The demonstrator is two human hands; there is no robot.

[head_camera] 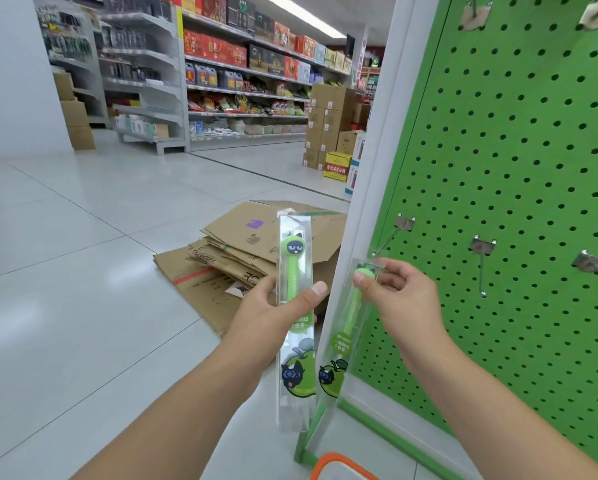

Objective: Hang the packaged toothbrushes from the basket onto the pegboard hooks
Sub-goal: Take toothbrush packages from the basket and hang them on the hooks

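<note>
Shop aisle ahead, flattened cardboard [252, 258] on the floor at twelve o'clock. I count two packaged toothbrushes: my left hand [269, 315] grips one toothbrush pack [295, 306] upright, my right hand [399, 296] pinches the second pack [346, 336] by its top, near a pegboard [519, 188] hook [391, 237]. Only the basket [340, 464] rim shows at six o'clock.

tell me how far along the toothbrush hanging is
Nothing looks hung yet: the pegboard hooks in view, such as the leftmost lower hook, are bare. In hand: the left hand holds one packaged toothbrush upright, and the right hand pinches the top of a second pack just below that hook. Left: hang both, then whatever remains in the basket, whose contents are out of view.
</note>
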